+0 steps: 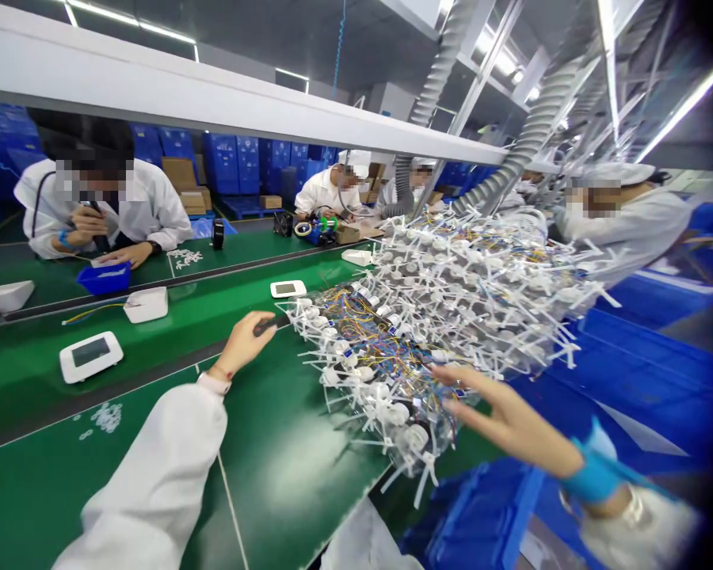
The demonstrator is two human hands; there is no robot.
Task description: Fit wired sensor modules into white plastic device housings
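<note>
My left hand [246, 342] rests at the black rail along the belt's near edge, its fingers reaching forward. Dark material shows at the fingertips; it looks like part of the rail. My right hand [505, 416], in a blue wristband [594, 473], is spread and slightly blurred beside a large heap of small white-and-clear parts [386, 392]. These parts have white strap-like ends and yellow, blue and red wires. The right fingertips overlap the heap's near right edge, and I cannot tell whether they touch it. Neither hand visibly holds anything.
White display units [91, 356] and an opened white housing with wires [146, 304] lie on the green belt [214, 293]. Small white pieces [105, 417] sit on the near table. Below right stands a blue crate [481, 507]. Co-workers in white sit across the belt and at right.
</note>
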